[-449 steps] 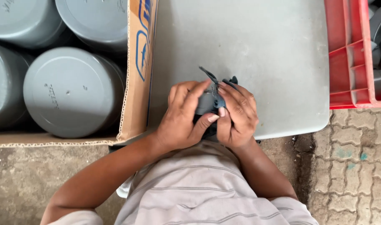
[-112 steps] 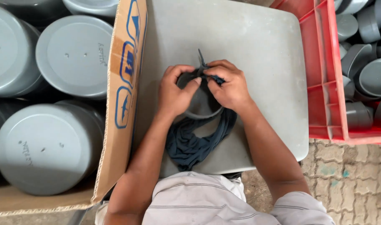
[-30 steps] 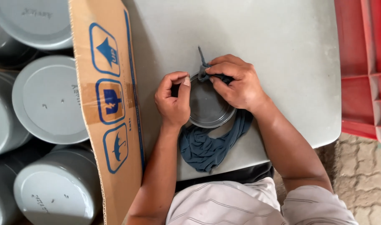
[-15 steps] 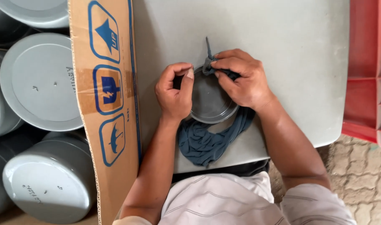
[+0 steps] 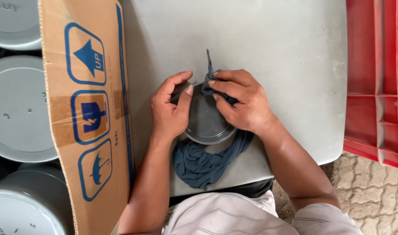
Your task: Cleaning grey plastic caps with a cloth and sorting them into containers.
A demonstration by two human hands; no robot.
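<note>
A round grey cap lies on the grey table in front of me. My left hand grips its left rim, thumb resting on the top face. My right hand pinches a dark blue cloth against the cap's far rim; one end of the cloth sticks up past my fingers, and the rest trails under my wrist and bunches at the table's near edge.
A cardboard box flap with blue symbols stands along the table's left side. Behind it lie several large grey round caps. A red plastic crate borders the table on the right. Paved ground shows at lower right.
My view has drifted slightly, shifting the scene. Both hands stay on the cap, the right one still working the cloth at the far rim.
</note>
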